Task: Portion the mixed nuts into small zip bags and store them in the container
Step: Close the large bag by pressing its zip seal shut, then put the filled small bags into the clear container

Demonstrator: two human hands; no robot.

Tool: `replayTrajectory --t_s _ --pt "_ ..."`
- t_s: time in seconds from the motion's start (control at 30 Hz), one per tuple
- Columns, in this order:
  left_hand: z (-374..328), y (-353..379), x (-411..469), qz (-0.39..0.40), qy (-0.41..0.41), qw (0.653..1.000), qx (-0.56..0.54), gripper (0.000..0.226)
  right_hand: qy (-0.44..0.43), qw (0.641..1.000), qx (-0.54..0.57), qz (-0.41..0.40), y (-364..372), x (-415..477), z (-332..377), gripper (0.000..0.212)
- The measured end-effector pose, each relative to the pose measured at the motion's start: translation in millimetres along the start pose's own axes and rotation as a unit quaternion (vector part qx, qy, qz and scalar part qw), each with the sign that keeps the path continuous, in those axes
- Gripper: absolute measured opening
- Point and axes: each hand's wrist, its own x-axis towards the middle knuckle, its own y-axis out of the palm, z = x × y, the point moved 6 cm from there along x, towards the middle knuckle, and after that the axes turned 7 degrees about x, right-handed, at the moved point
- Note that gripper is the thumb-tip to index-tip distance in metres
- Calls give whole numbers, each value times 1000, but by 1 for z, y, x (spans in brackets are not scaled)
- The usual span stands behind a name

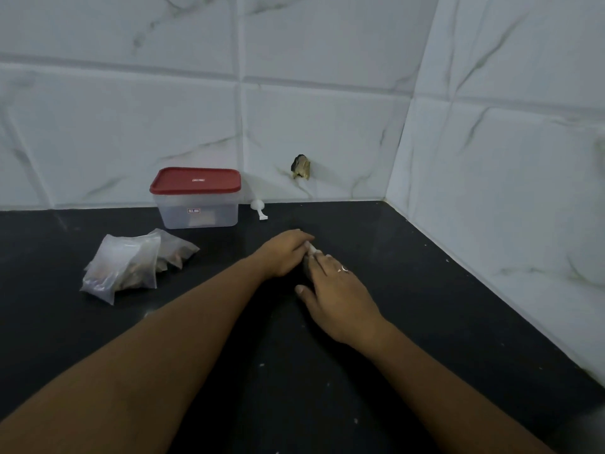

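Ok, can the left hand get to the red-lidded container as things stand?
Probably yes: bare counter lies between the left hand and the container; the filled bags sit off to the side.

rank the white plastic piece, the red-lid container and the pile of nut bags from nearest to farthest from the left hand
1. white plastic piece, just behind the left hand, by the wall.
2 and 3. red-lid container, back left at the wall, and pile of nut bags, out to the left: too close to call.
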Motion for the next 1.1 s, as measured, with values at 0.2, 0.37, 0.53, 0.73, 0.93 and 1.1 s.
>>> replayTrajectory --t_s 0.2,0.37,0.53,0.73,0.93,1.1 --pt "11 4 5 21 2 998 -52 40 33 997 -10 68 6 1 -4 94" --pt "12 -13 -3 4 -8 992 -124 40 55 991 66 104 3 9 -9 81" --pt "39 -44 -49 -81 -16 991 -102 31 99 970 181 126 -18 25 -10 54" --pt "93 -121 -97 -222 -74 970 -69 23 68 983 153 77 -26 90 22 56" --pt "157 -179 -108 -289 -176 938 70 34 -4 973 215 85 -4 169 82 68" --pt "193 -173 -88 -141 -251 956 65 60 18 964 244 101 9 214 88 92"
